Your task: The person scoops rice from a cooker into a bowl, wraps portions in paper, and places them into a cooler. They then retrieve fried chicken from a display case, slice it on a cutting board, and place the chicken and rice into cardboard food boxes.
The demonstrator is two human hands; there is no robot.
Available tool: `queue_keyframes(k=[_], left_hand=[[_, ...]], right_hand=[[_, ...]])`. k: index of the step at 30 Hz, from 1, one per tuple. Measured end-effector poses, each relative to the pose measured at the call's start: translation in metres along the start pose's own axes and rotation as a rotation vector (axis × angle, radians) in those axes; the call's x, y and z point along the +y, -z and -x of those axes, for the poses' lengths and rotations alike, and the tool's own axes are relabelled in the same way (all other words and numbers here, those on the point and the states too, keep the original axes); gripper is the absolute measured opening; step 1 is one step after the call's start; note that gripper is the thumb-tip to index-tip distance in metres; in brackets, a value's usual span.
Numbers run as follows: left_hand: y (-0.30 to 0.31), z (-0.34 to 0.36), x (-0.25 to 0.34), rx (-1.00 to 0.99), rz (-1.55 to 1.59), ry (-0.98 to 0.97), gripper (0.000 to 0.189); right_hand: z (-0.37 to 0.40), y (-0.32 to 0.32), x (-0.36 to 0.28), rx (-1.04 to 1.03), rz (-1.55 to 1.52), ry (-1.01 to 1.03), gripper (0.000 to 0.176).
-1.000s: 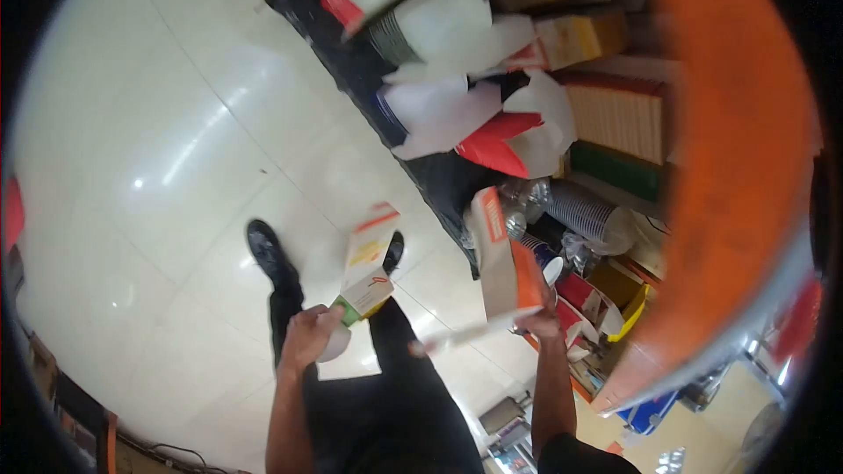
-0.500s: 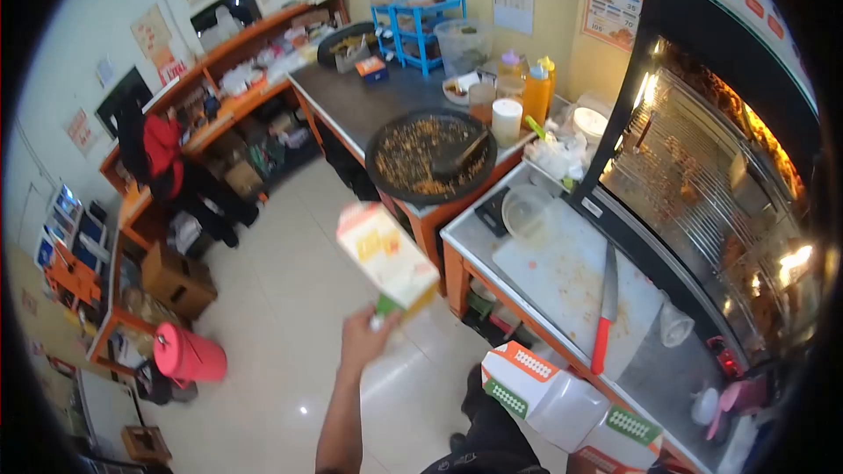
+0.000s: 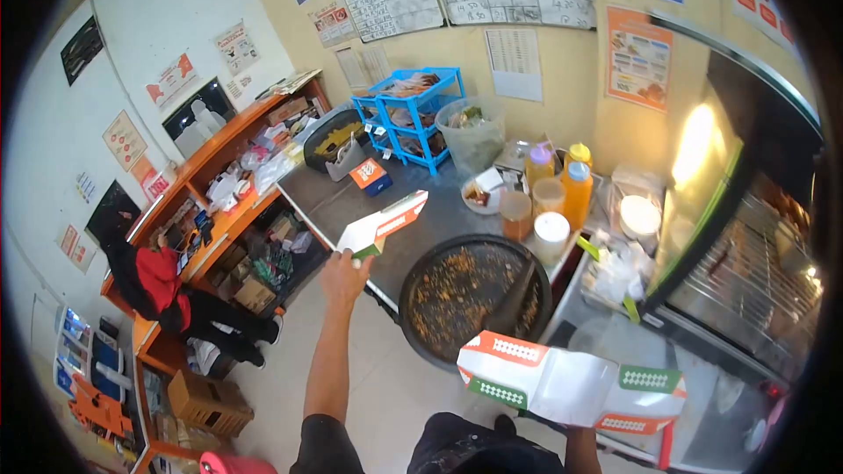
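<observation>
My left hand [image 3: 342, 279] is closed on the edge of a paperboard food box [image 3: 384, 221], white with orange and green panels, held out over the near edge of the dark counter. At the lower right, an open paperboard takeout box [image 3: 569, 386] shows its white inside and its orange and green patterned flaps. It rests on my right hand [image 3: 580, 441], mostly hidden beneath it. Beyond that box lies a large round black pan [image 3: 457, 298] with brown crumbs and a dark scoop [image 3: 512, 297] in it.
Sauce bottles [image 3: 576, 193] and tubs stand behind the pan. A blue rack [image 3: 413, 114], a clear bucket [image 3: 471, 133] and a small orange-blue box [image 3: 371, 176] sit farther back. A lit display warmer [image 3: 746, 237] fills the right. A person in red [image 3: 158, 281] stands at the left counter.
My view has lifted and moved closer to the counter. The left-hand box went from over the floor to the counter's edge and turned edge-on. The open box now overlaps the pan's near rim.
</observation>
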State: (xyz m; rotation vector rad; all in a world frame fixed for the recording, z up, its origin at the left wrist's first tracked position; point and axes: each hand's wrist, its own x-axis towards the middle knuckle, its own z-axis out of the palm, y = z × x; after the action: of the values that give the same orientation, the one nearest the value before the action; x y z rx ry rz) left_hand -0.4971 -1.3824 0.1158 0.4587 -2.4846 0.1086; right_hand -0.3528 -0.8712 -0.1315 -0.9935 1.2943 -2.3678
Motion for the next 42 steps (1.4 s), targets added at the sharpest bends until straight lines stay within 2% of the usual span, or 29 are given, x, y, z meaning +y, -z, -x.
queue_keyframes(k=[2,5,7,10,12,13,16,18,19,20,21,23,25,27,28,30,31,32,34,35,36,38,39,40,42], left_hand=[[-0.058,-0.024,-0.003,-0.027,0.029,0.005,0.047],[-0.153,-0.055,-0.001,-0.015,0.129,-0.113,0.047],[-0.205,-0.068,0.006,-0.051,0.174,-0.171,0.049],[-0.236,-0.067,0.002,-0.206,0.303,-0.249,0.058],[-0.223,-0.071,-0.010,-0.218,0.754,0.031,0.069],[-0.208,-0.078,-0.021,-0.549,0.747,0.275,0.072],[-0.259,-0.079,-0.055,-0.728,0.823,0.299,0.067],[-0.267,-0.076,-0.061,-0.396,0.428,-0.151,0.055],[-0.257,-0.084,-0.058,-0.315,0.596,-0.153,0.048],[-0.240,-0.097,-0.054,-0.230,0.760,-0.132,0.042],[-0.217,-0.105,-0.049,-0.266,0.804,-0.193,0.042],[-0.161,-0.116,-0.047,-0.264,1.271,-0.407,0.038],[-0.100,-0.126,-0.032,-0.348,1.598,-0.899,0.036],[-0.066,-0.122,-0.004,-0.373,1.539,-1.133,0.041],[-0.063,-0.117,0.003,-0.381,1.553,-1.163,0.041],[-0.056,-0.101,0.022,-0.409,1.356,-1.169,0.040],[-0.050,-0.093,0.029,-0.469,1.388,-1.141,0.034],[-0.044,-0.084,0.034,-0.457,1.425,-1.197,0.034],[-0.032,-0.054,0.046,-0.726,1.234,-1.237,0.032],[-0.034,-0.026,0.061,-0.687,1.427,-1.195,0.021],[-0.026,-0.002,0.071,-0.697,1.442,-1.247,0.021],[-0.003,0.049,0.090,-0.729,1.479,-1.334,0.016],[0.015,0.079,0.096,-0.712,1.591,-1.375,0.013],[0.028,0.109,0.102,-0.729,1.615,-1.409,0.013],[0.049,0.163,0.112,-0.994,1.730,-1.518,0.008]], right_hand=[[-0.008,0.010,0.016,0.005,0.008,-0.016,0.081],[-0.008,0.029,0.055,0.049,0.002,-0.038,0.080],[-0.024,0.008,0.077,0.100,0.005,-0.065,0.080],[-0.060,-0.045,0.095,0.190,-0.011,-0.137,0.079],[-0.121,-0.087,0.098,0.250,-0.026,-0.186,0.079],[-0.144,-0.103,0.100,0.283,-0.032,-0.196,0.078],[-0.234,-0.174,0.100,0.453,-0.051,-0.223,0.078],[-0.306,-0.198,0.092,0.655,-0.016,-0.200,0.077],[-0.360,-0.188,0.081,0.755,0.011,-0.173,0.077],[-0.371,-0.195,0.079,0.837,0.035,-0.141,0.077],[-0.385,-0.197,0.076,0.906,0.046,-0.115,0.077],[-0.405,-0.210,0.078,1.004,0.057,-0.084,0.076],[-0.419,-0.220,0.077,1.060,0.058,-0.064,0.076],[-0.425,-0.217,0.063,1.099,0.045,-0.038,0.075],[-0.412,-0.234,0.066,1.118,0.039,-0.019,0.075],[-0.393,-0.256,0.062,1.152,0.042,0.040,0.075],[-0.385,-0.265,0.059,1.175,0.058,0.081,0.074],[-0.370,-0.281,0.059,1.202,0.081,0.128,0.074],[-0.334,-0.311,0.058,1.267,0.109,0.214,0.074],[-0.316,-0.324,0.054,1.299,0.113,0.251,0.074],[-0.295,-0.334,0.055,1.336,0.127,0.289,0.074],[-0.247,-0.349,0.063,1.346,0.523,0.444,0.074],[-0.218,-0.365,0.067,1.466,0.570,0.444,0.069],[-0.183,-0.378,0.076,1.502,0.592,0.459,0.069],[-0.109,-0.405,0.091,1.765,0.448,0.850,0.071]])
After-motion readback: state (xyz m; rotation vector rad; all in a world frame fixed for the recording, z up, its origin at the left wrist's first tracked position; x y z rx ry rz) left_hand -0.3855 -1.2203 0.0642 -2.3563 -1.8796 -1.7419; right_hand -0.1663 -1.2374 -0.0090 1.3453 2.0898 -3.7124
